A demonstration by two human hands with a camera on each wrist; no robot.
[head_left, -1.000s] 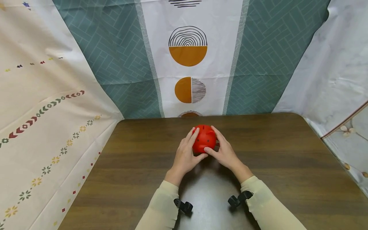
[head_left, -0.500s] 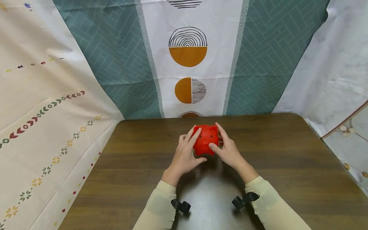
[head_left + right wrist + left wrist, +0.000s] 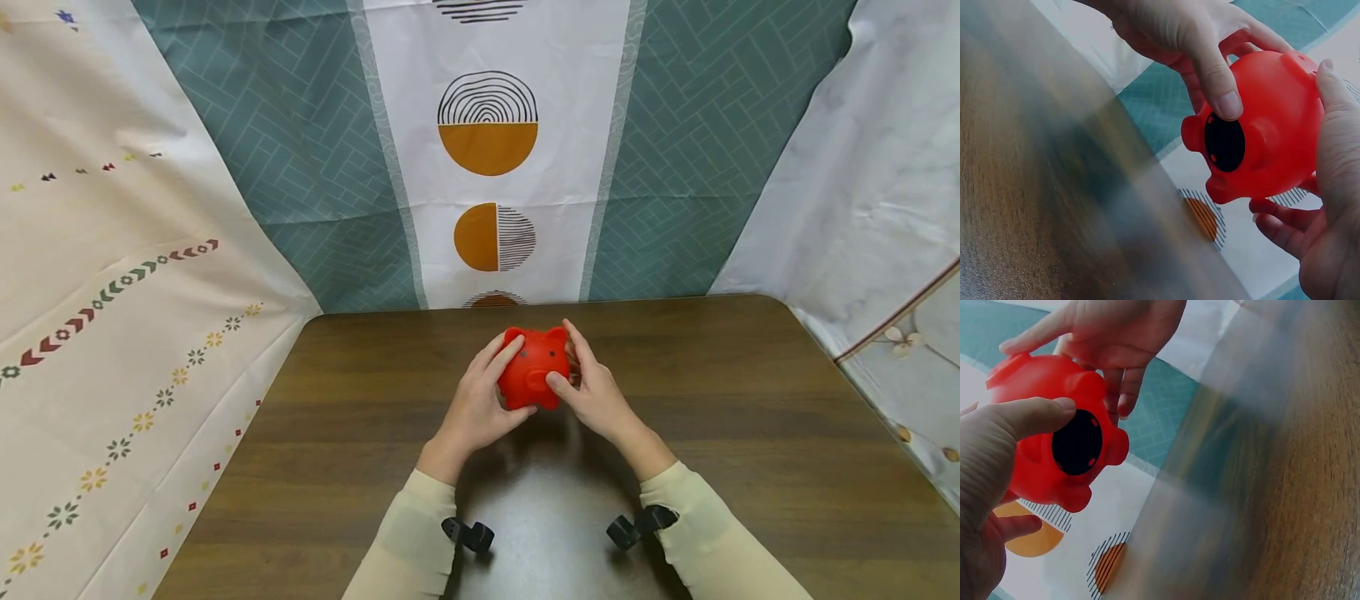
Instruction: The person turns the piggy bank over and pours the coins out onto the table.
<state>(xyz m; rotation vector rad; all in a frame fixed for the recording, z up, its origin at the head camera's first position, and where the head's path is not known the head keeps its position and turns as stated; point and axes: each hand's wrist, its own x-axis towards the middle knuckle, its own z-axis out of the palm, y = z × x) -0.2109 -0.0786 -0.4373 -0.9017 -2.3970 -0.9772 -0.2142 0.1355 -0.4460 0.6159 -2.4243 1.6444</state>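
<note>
A red piggy bank [image 3: 534,371] with small dark eyes, ears and a snout is held up off the table, its face toward the head camera. My left hand [image 3: 480,408] grips it from the left, fingers over its side by the ear. In the left wrist view, the left thumb [image 3: 1041,417] presses the underside at the edge of a round black plug [image 3: 1077,442], between the stubby feet. My right hand [image 3: 600,400] grips the other side, its thumb beside the snout and its fingers behind. Parts of those fingers are hidden by the piggy bank.
Both hands are over a brown wooden table [image 3: 360,467], near its far edge. Patterned cloths hang around it: a teal and white one [image 3: 675,167] behind, a cream one [image 3: 150,333] at the left, a pale one [image 3: 862,183] at the right. Black wrist cameras [image 3: 468,535] sit on both sleeves.
The piggy bank has tilted so that its face shows more and its top slot is out of sight. It has come slightly nearer. The left thumb has moved in against its underside.
</note>
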